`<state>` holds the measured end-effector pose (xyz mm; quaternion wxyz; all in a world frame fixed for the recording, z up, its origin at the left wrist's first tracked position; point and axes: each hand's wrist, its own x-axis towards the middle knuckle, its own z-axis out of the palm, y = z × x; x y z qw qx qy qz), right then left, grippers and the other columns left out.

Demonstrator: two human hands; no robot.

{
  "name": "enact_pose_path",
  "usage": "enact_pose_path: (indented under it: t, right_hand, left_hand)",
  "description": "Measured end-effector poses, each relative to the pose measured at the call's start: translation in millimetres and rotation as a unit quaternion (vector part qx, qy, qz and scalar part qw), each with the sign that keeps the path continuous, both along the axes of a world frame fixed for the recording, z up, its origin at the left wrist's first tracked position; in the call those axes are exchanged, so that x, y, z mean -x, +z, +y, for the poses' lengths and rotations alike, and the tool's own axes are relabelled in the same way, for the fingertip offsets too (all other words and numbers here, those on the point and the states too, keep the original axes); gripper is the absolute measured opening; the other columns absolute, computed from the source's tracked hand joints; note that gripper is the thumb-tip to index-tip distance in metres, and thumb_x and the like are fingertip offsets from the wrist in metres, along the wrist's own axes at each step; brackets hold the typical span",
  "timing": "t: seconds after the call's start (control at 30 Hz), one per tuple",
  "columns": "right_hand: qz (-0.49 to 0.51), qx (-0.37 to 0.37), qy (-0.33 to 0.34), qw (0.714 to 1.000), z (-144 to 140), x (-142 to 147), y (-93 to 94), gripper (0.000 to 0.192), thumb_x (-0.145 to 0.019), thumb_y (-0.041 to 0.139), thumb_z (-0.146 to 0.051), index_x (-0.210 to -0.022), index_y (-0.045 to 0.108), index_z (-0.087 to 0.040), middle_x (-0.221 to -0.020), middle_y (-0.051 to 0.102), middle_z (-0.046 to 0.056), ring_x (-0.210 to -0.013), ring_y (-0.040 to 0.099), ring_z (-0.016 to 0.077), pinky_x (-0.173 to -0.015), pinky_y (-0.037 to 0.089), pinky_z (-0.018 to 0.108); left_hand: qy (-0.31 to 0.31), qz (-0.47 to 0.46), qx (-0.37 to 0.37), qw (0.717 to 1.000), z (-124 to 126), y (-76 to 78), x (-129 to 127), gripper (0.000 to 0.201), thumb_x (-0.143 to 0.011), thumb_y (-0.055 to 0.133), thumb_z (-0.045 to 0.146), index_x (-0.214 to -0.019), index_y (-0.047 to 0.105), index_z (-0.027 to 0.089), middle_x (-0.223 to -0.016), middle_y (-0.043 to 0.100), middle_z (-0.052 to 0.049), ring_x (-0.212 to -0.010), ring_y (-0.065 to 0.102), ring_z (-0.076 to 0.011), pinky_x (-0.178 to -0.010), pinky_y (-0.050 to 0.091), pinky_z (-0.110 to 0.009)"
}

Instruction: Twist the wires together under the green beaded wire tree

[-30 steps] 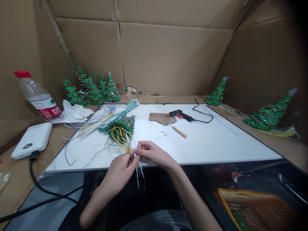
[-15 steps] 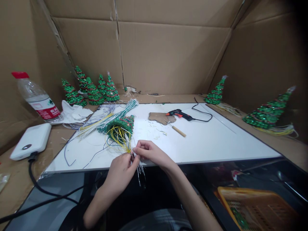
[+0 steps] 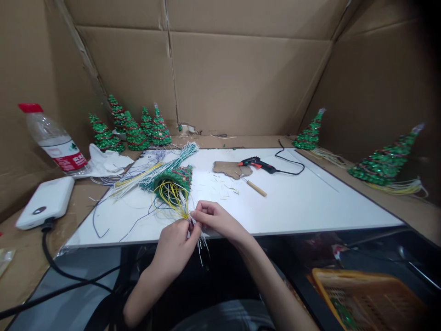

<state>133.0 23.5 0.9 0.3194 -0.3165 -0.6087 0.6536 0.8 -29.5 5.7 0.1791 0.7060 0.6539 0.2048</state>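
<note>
Head view: both hands pinch wire strands.

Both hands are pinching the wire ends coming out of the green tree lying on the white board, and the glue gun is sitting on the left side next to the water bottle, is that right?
Not quite. The head view shows the glue gun lying on the white board right of centre, far from the water bottle. The rest holds: left hand and right hand pinch the wire ends of the lying green tree.

A makeshift craft workstation: cardboard walls box in a white tabletop, finished beaded Christmas trees stand in a row at the back, and a glue gun lies among loose wires and clippings.
</note>
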Motion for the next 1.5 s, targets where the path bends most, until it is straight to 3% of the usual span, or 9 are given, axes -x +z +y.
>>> enact_pose_path:
  t: [0.97,1.27,1.5]
  right_hand:
    - [0.016,0.003,-0.009,1.000,-1,0,0.5,0.034,-0.074,0.060,-0.046,-0.063,0.045,-0.017,-0.054,0.043,-0.006,-0.048,0.034,0.0065,-0.045,0.021,0.020]
    - [0.023,0.026,-0.007,0.999,-1,-2,4.4,0.033,-0.073,0.061,-0.044,-0.063,0.045,-0.017,-0.051,0.042,-0.007,-0.045,0.032,0.0055,-0.044,0.021,0.020]
    - [0.029,0.008,0.007,1.000,2,-4,1.5,0.030,-0.076,0.059,-0.041,-0.063,0.047,-0.017,-0.050,0.042,-0.007,-0.044,0.033,0.0055,-0.044,0.021,0.020]
  left_hand:
    - [0.009,0.030,-0.019,0.999,1,-1.8,-3,0.034,-0.085,0.033,0.036,-0.057,0.045,0.020,-0.056,0.056,-0.004,-0.055,0.053,-0.0180,-0.054,0.030,-0.027]
    - [-0.008,-0.075,0.032,0.997,3,1.6,5,0.041,-0.083,0.034,0.048,-0.055,0.045,0.020,-0.053,0.050,0.000,-0.053,0.045,-0.0160,-0.053,0.030,-0.028]
    - [-0.029,-0.204,0.089,0.975,6,-5.0,17,0.044,-0.081,0.038,0.053,-0.060,0.053,0.017,-0.057,0.051,0.000,-0.058,0.048,-0.0161,-0.057,0.035,-0.027]
